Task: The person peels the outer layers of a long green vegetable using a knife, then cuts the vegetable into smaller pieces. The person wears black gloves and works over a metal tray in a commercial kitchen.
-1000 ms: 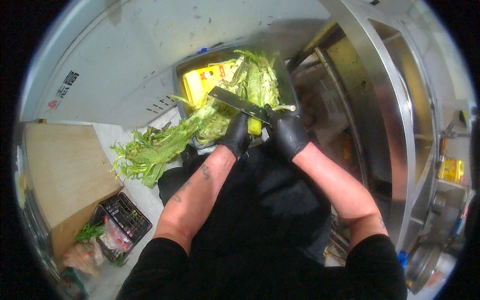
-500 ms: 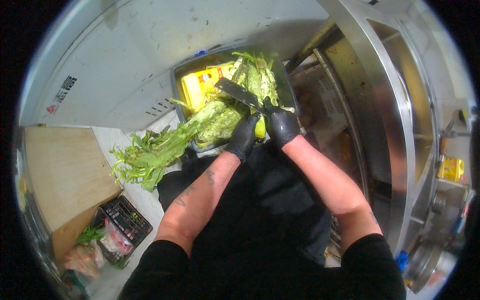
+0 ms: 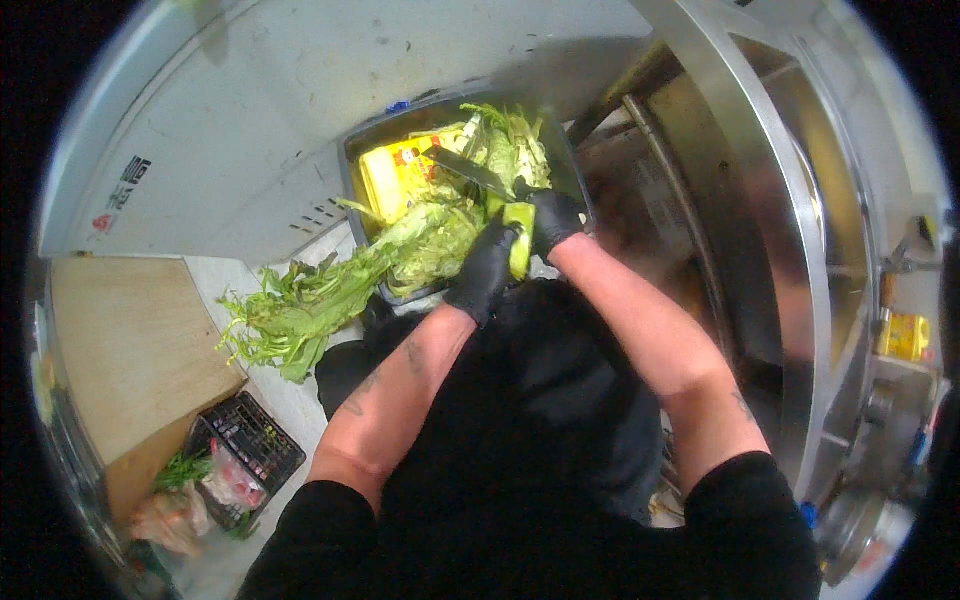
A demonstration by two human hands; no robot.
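In its black glove, my left hand (image 3: 483, 272) is closed around a thick, pale green vegetable stem (image 3: 520, 242). My right hand (image 3: 556, 222), gloved too, grips a cleaver whose dark blade (image 3: 468, 170) points up and to the left, just beyond the stem. The glove covers the cleaver's handle. Both hands are over the near side of a dark bin (image 3: 349, 178). Inside it are green leaves and peelings (image 3: 512, 150) and a yellow package (image 3: 393, 180). A long leafy bunch (image 3: 310, 305) hangs out over the bin's left near edge.
A pale grey panel (image 3: 240, 120) rises behind the bin. Steel framing (image 3: 770, 190) stands close on my right. At the lower left, a black crate (image 3: 255, 440) lies beside bagged vegetables (image 3: 180, 515) and a wooden board (image 3: 130, 350).
My right hand has shifted slightly left and up, and the cleaver blade has turned more edge-on. More of the green stem now shows between the hands, tilted toward me.
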